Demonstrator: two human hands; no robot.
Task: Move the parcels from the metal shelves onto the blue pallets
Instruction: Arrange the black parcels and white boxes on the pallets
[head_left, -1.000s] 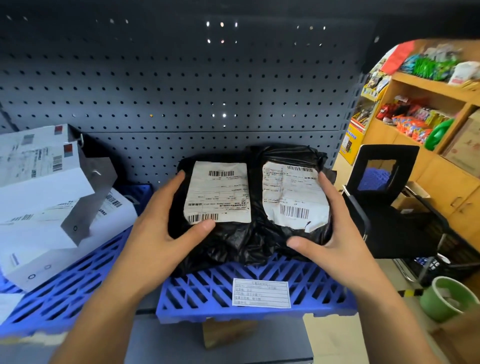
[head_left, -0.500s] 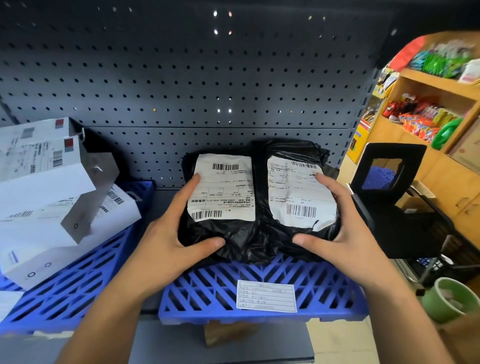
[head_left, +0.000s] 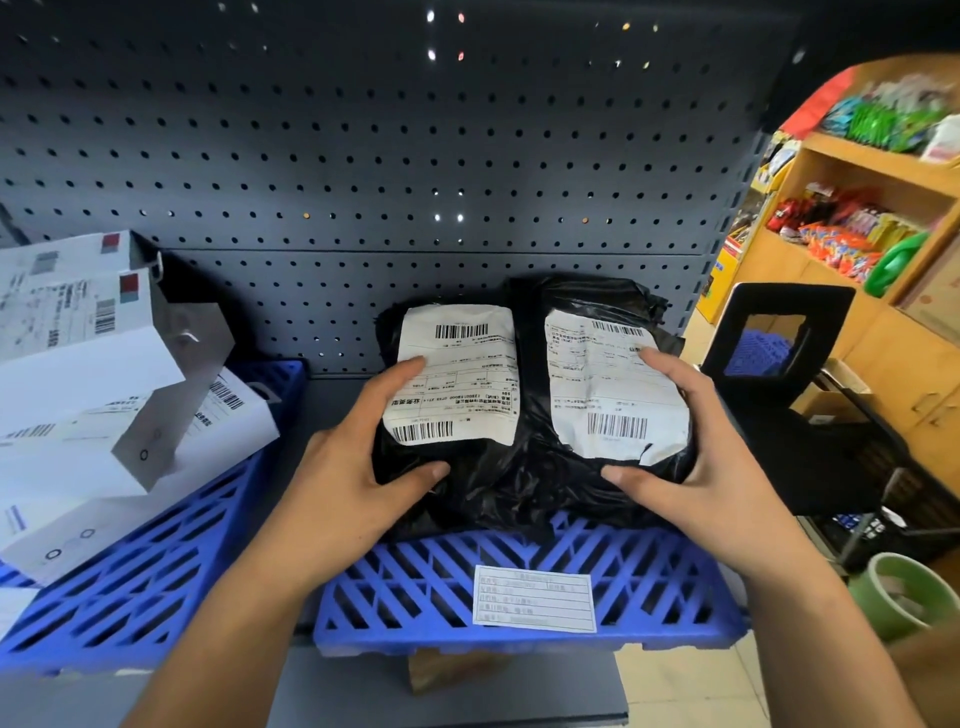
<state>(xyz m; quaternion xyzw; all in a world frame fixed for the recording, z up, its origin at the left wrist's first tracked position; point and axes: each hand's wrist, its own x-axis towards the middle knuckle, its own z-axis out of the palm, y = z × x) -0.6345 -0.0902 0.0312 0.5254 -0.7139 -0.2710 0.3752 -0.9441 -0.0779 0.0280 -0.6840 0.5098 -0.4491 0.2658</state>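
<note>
left hand (head_left: 353, 467): clamped on left parcel (head_left: 457, 384), fingers over the label, thumb at the near edge
right hand (head_left: 711, 457): same deal, gripping right parcel (head_left: 608, 395)
parcels: 2 black bags, touching side by side on blue pallet (head_left: 415, 587)
off to the left: white boxes (head_left: 78, 395) piled on second pallet (head_left: 145, 571)

Left hand (head_left: 358, 467), right hand (head_left: 701, 457), both gripping
</note>
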